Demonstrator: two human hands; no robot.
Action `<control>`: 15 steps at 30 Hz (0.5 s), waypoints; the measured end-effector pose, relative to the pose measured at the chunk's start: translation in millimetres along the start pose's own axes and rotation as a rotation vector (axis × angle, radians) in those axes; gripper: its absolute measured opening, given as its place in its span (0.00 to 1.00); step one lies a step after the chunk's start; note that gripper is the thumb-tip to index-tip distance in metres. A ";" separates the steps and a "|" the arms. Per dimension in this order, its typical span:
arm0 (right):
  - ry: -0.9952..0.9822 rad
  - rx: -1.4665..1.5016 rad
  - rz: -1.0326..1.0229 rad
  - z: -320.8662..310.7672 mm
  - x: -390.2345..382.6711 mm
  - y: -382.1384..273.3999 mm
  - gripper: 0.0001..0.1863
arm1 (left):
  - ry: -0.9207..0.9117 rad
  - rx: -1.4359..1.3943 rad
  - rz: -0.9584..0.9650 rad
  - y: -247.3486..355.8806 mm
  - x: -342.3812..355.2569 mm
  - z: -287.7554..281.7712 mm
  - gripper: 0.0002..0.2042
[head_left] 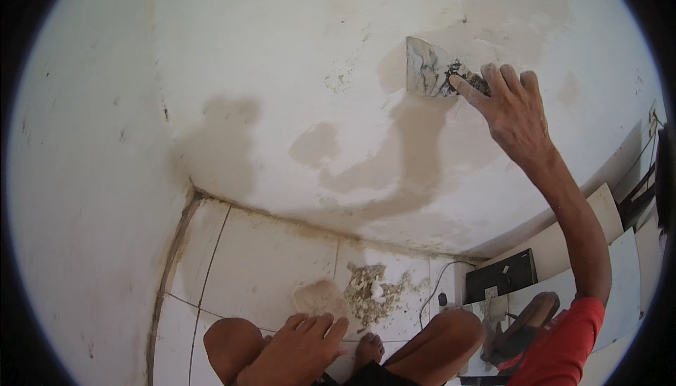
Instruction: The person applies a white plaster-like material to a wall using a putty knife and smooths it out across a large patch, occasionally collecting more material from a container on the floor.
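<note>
My right hand (pixel 503 97) grips a wide putty knife (pixel 426 66) whose smeared blade lies against the pale wall (pixel 352 27), among damp-looking beige patches and my shadows. Its index finger presses toward the back of the blade. My left hand (pixel 303 344) is low at the centre by my knees, fingers curled over the near edge of a pale pinkish square board (pixel 315 289); the underside of that grip is hidden.
A side wall (pixel 84 175) meets the tiled floor (pixel 274 238) at a grimy corner. Debris (pixel 373 294) lies by my bare foot. At right are leaning panels (pixel 612 273), a black flat object (pixel 500 273), a cable (pixel 440 277) and a dark, partly hidden object (pixel 521 323).
</note>
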State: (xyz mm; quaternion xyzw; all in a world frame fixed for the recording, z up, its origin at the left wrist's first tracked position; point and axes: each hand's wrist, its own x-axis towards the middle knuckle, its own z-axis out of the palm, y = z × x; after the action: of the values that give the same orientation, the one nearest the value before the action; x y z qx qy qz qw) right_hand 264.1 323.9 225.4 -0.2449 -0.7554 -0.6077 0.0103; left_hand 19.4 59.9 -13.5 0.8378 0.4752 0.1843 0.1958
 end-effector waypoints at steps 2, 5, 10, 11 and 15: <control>0.015 -0.040 -0.016 2.8 1.1 17.3 0.25 | -0.014 -0.005 0.023 -4.6 2.1 5.6 0.24; 0.046 -0.098 -0.006 -1.6 12.9 46.8 0.23 | 0.011 -0.067 0.018 -2.7 3.6 2.0 0.24; 0.157 -0.145 -0.025 4.7 31.0 100.9 0.25 | 0.065 -0.066 0.047 -0.4 4.0 -1.6 0.23; 0.163 -0.155 -0.053 2.6 30.4 110.8 0.28 | 0.062 -0.068 0.055 0.9 4.8 -3.4 0.23; 0.107 -0.155 0.040 16.6 27.1 139.2 0.32 | 0.042 -0.062 0.011 3.8 2.3 -10.6 0.22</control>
State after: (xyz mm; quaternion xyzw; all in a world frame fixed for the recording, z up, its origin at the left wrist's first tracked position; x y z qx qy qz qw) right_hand 298.2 368.7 356.6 -0.2273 -0.6995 -0.6761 0.0440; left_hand 18.0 61.7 -2.1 0.8298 0.4689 0.2175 0.2104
